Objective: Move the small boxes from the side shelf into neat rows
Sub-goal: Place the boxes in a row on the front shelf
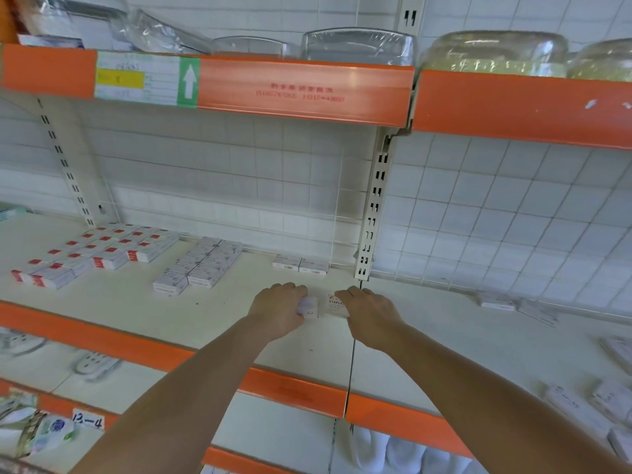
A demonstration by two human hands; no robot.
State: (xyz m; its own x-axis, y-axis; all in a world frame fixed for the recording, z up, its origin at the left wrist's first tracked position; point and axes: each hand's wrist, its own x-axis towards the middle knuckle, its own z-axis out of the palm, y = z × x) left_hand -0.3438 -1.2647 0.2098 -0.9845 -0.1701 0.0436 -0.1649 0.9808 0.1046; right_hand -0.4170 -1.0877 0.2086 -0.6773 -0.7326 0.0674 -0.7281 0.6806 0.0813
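My left hand grips a small white box on the cream shelf. Close beside it, my right hand holds a white staples box with red print. Both boxes rest on or just above the shelf near its right end. Two white boxes stand side by side at the back. A double row of white boxes lies further left, and red-marked boxes form rows at the far left. On the side shelf to the right lie loose small boxes.
A slotted upright post and a clear divider panel separate the two shelves. Orange price rails edge the shelf fronts. More loose boxes lie at the right front. Clear packaged goods sit on the upper shelf.
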